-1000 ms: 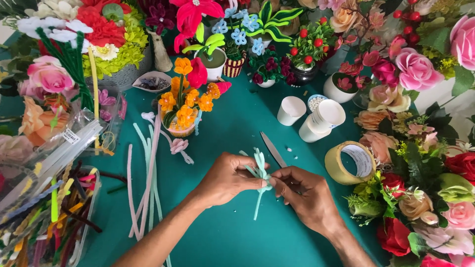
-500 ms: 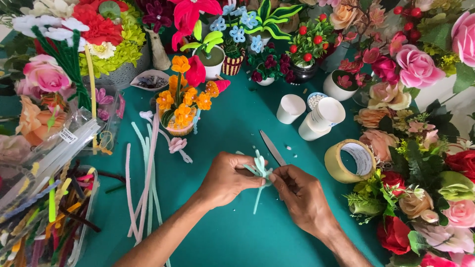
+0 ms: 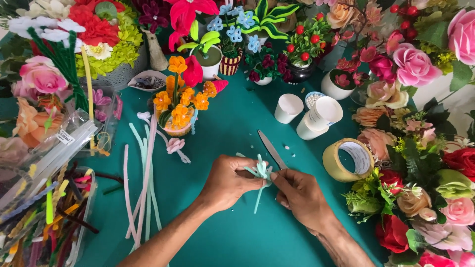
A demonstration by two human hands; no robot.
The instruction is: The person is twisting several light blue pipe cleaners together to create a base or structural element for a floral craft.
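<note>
Head view: the left hand (image 3: 227, 182) and right hand (image 3: 302, 195) both pinch a pale green pipe-cleaner flower (image 3: 261, 173) between them, its stem dangling free for twisting. Scissors (image 3: 272, 149) lie just beyond; a tape roll (image 3: 348, 159) sits right, on the counter (image 3: 237, 232).

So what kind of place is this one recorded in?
Most likely a home craft table for making artificial flowers. The teal tabletop is ringed with finished flowers, loose pipe cleaners lie to one side, and both hands, left and right, work a small pale green flower.
</note>
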